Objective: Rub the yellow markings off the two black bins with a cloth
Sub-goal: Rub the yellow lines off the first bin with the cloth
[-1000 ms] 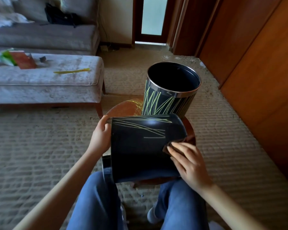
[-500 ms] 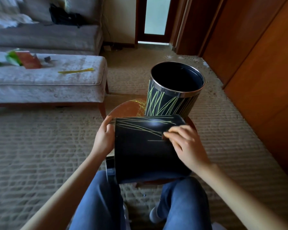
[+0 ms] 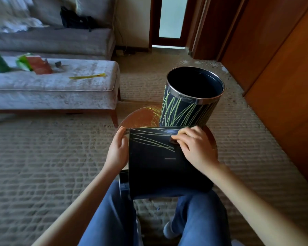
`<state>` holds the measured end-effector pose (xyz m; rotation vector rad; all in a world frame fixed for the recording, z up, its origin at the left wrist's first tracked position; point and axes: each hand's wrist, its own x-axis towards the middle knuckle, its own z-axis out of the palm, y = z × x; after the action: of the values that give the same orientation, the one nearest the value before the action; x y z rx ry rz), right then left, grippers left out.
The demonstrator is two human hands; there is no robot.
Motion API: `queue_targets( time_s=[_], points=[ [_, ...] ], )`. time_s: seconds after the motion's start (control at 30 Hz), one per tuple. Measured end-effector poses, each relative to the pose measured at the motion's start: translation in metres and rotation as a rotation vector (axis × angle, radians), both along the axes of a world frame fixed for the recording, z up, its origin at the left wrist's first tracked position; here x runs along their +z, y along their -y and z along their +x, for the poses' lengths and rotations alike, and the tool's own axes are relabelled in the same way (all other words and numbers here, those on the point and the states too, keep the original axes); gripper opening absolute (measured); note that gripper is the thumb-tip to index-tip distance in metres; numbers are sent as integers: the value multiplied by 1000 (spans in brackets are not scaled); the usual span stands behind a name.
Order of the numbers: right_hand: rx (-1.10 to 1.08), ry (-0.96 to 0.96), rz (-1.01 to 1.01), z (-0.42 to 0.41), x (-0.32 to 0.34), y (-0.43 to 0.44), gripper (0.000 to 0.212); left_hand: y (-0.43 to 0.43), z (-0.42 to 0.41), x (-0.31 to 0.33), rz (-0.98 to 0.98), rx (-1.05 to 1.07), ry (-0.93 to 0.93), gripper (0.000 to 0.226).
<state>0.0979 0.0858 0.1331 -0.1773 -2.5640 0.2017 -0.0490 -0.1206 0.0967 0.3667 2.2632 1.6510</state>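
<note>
A black bin (image 3: 155,167) lies on its side across my lap and a small round table, with yellow lines near its far end. My left hand (image 3: 116,150) holds its left side, thumb on the far rim. My right hand (image 3: 194,148) presses a small dark cloth (image 3: 173,140) onto the upper right of the bin, fingers curled over it. A second black bin (image 3: 190,103) stands upright just behind, with a chrome rim and many yellow strokes on its side.
The round wooden table (image 3: 140,118) carries both bins and has yellow scribbles on top. A grey upholstered bench (image 3: 52,89) with a yellow strip and clutter stands to the left, wooden cupboards (image 3: 283,68) to the right. Ribbed carpet covers the floor.
My right hand with the cloth has slid from the bin's right side up towards its far end, over the yellow lines. Some lines on the right have gone. My left hand stayed put.
</note>
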Motion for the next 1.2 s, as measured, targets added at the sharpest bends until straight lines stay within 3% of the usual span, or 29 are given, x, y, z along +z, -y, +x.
queue_targets(
  time_s=[0.2,0.3,0.4,0.5,0.6,0.77,1.03,1.2],
  points=[
    [186,-47,147,72,-26,37,25,-7,-10,0,3,2,49,46],
    [123,-82,109,38,-16,27,26,-3,-7,-2,30,-24,68,56],
    [7,-11,0,-18,-3,16,20,1,-6,-7,35,-25,64,48],
    [-1,30,-11,-28,0,17,21,0,-10,-7,67,-19,99,65],
    [74,-72,11,11,-9,35,22,-2,-21,-18,138,0,158,83],
    [276,-31,145,52,-26,51,27,-3,-29,-39,187,-24,196,55],
    [-31,19,44,-39,-5,42,29,2,-11,-17,125,-42,97,77],
    [127,-109,89,26,-24,73,25,-3,-11,-14,120,-24,83,66]
  ],
)
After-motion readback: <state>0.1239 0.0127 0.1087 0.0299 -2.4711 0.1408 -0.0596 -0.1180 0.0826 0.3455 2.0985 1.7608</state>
